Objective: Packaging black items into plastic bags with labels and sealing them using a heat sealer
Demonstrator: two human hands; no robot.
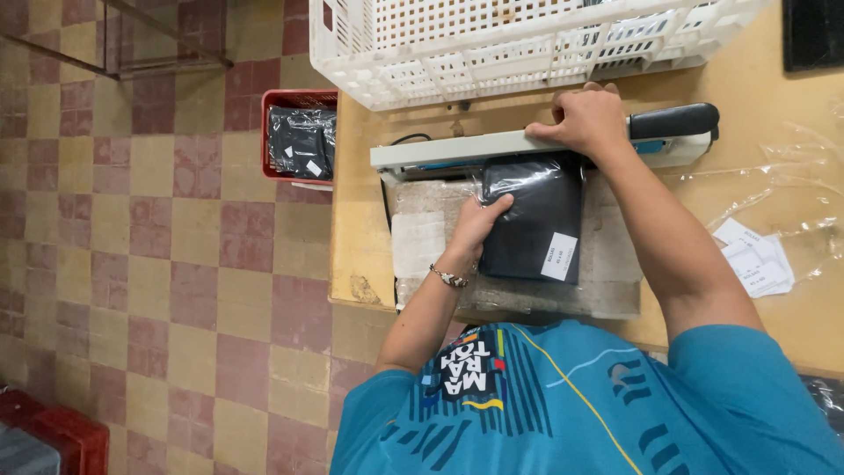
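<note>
The right hand [587, 119] is pressing down the sealer arm [519, 145], fingers curled over it. The left hand [475, 224] is pinching the black bagged packet [536, 220] at its left edge, its top under the arm. The table [360, 229] edge is bordering open tiled floor [132, 220]; a white crate [492, 44] is crowding the far side.
</note>
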